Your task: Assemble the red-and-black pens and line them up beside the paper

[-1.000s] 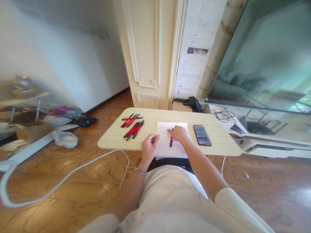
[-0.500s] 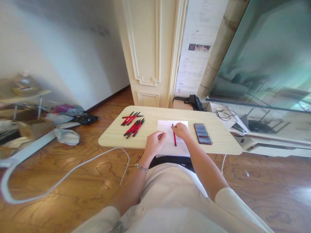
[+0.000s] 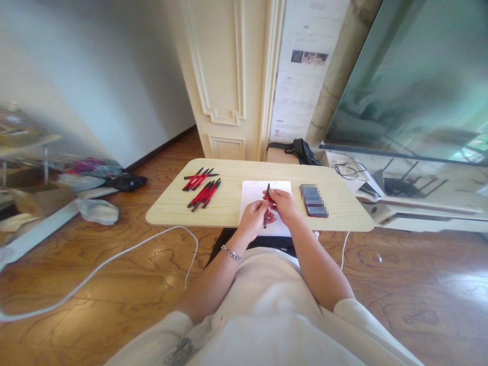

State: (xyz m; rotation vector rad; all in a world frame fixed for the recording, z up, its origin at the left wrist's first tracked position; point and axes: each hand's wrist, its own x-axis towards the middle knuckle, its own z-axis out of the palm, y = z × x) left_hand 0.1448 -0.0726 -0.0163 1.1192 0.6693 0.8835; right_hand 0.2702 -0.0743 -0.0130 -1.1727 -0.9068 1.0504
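Note:
A red pen with black ends is held between my two hands, its length pointing away from me. My left hand grips its lower part, fingers closed around it. Higher up, near the black tip, my right hand pinches the same pen. Beneath both hands lies a white sheet of paper. To the left, several red and black pens rest in a bundle, and behind them another loose group of pens lies partly crossed.
The pale wooden table has rounded corners. A phone, partly blurred out, lies right of the paper. Behind the table is a black bag. A white cable runs over the floor at left. A large dark screen stands at right.
My left hand has moved right and taken hold of the pen. The pen, held only by my right hand before, is now between both hands. The camera view has shifted slightly.

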